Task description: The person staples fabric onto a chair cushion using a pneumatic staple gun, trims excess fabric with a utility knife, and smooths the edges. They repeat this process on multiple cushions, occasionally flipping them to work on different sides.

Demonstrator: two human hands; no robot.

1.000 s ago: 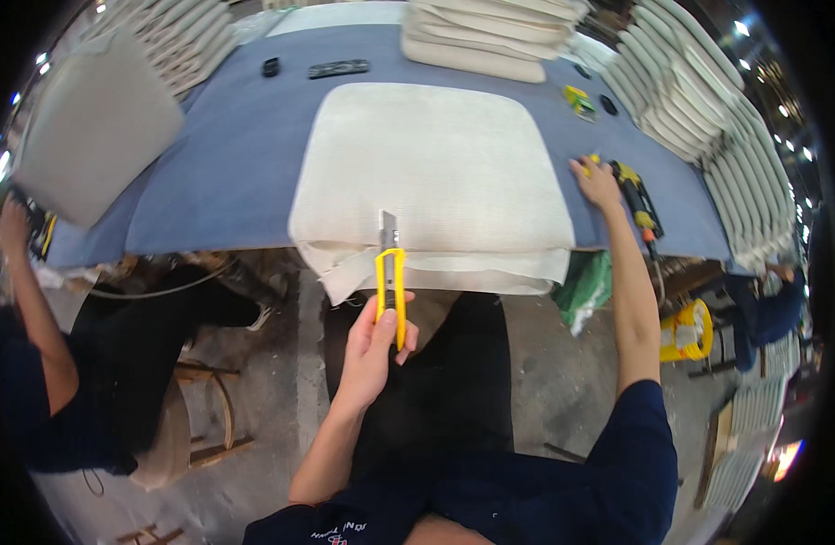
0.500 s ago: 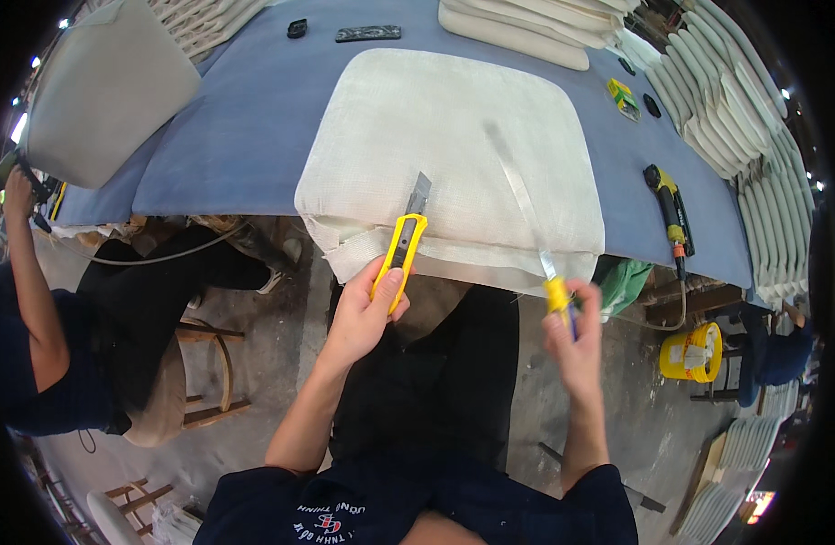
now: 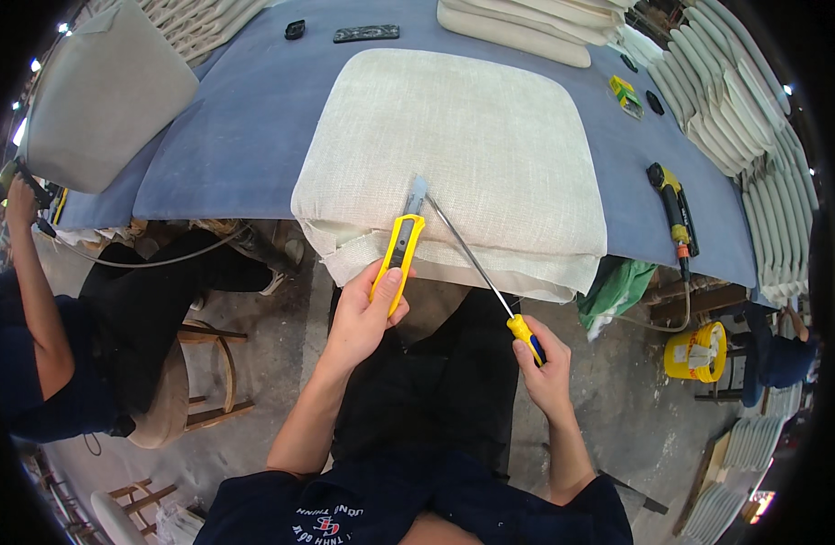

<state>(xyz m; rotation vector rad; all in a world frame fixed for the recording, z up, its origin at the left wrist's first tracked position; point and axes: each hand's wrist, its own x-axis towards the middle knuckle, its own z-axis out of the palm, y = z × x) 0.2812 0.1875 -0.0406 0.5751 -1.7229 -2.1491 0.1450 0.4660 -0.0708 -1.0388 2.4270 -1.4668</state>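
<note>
My left hand [image 3: 367, 309] is wrapped around a yellow utility knife [image 3: 403, 250], its blade extended and angled up over the front part of a cream fabric-covered seat cushion [image 3: 454, 136]. In my right hand [image 3: 546, 368] is a screwdriver [image 3: 472, 259] with a yellow and blue handle. Its long thin shaft slants up and left, and the tip meets or nearly meets the knife blade; whether they touch I cannot tell. Loose fabric folds hang along the cushion's near edge, which overhangs the table.
The cushion lies on a blue-covered table [image 3: 245, 118]. A yellow and black air tool [image 3: 672, 207] with a hose lies right, near a green-yellow box [image 3: 626, 96]. Stacked cushions [image 3: 726, 100] stand at the right. At left, a co-worker's hand [image 3: 21, 202] holds a tool by another cushion [image 3: 109, 100].
The screwdriver has swung left, from pointing over the cushion's right side to the knife blade. My right hand has moved left and lower; my left hand stays nearly still.
</note>
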